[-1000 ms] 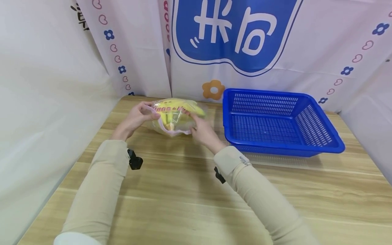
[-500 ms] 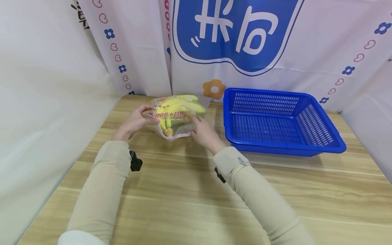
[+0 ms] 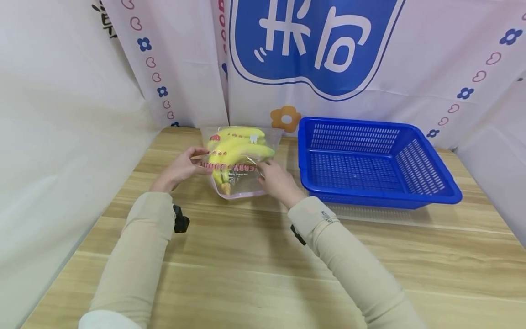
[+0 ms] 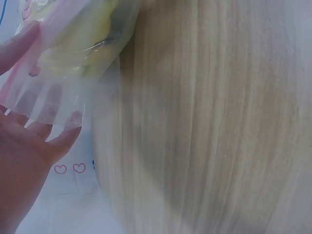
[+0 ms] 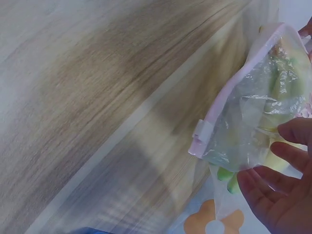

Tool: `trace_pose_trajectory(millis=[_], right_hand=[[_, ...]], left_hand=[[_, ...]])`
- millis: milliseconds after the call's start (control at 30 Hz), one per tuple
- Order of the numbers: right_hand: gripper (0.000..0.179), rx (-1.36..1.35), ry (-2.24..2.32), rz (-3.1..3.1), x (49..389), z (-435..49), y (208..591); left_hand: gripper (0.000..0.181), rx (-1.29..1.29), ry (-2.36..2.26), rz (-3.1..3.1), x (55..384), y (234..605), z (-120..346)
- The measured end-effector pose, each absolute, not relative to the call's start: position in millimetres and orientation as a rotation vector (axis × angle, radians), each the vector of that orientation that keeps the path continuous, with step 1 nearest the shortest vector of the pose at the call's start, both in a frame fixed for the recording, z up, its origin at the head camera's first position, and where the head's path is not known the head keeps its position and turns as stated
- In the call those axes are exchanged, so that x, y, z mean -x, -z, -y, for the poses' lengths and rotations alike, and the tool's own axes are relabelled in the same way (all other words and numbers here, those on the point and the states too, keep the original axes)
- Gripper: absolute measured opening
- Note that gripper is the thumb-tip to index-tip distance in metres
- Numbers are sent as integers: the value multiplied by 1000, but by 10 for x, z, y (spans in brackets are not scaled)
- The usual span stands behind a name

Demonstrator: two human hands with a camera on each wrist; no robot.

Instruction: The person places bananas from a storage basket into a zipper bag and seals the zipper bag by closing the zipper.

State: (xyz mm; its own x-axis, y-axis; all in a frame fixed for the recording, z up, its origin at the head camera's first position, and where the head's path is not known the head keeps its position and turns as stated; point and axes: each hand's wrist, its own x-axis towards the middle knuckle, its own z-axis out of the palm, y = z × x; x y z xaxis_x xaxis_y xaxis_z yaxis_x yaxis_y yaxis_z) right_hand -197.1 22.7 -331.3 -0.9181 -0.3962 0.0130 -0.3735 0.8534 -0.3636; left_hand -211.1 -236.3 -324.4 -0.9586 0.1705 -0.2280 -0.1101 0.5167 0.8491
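Note:
A clear slider zip bag (image 3: pixel 246 185) with pink printing lies on the table with a bunch of bananas (image 3: pixel 234 148) inside. Its pink zip edge faces me, and the white slider (image 5: pixel 203 130) sits at one end of that edge in the right wrist view. My left hand (image 3: pixel 181 169) holds the bag's left side; in the left wrist view the thumb (image 4: pixel 19 46) lies over the film and the fingers are beneath it. At the right side, my right hand (image 3: pixel 279 183) holds the film between thumb and fingers, close to the banana tips.
A blue plastic basket (image 3: pixel 380 198) with slotted walls stands on the table right of the bag. Behind the wooden table (image 3: pixel 230 274) hangs a printed white cloth (image 3: pixel 255 105), and white cloth also covers both sides.
The bag has gone from bunched and raised at its near edge to flatter on the table. Its zip edge has come down towards me, and both hands have moved slightly with it.

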Motion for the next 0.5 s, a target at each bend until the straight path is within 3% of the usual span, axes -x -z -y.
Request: trace_pose_trajectory(millis=[500], right_hand=[[23,710,608,-3021,2004,-287,3166]], left_hand=[[68,-52,-1342,-2478,2113,3289,2387]])
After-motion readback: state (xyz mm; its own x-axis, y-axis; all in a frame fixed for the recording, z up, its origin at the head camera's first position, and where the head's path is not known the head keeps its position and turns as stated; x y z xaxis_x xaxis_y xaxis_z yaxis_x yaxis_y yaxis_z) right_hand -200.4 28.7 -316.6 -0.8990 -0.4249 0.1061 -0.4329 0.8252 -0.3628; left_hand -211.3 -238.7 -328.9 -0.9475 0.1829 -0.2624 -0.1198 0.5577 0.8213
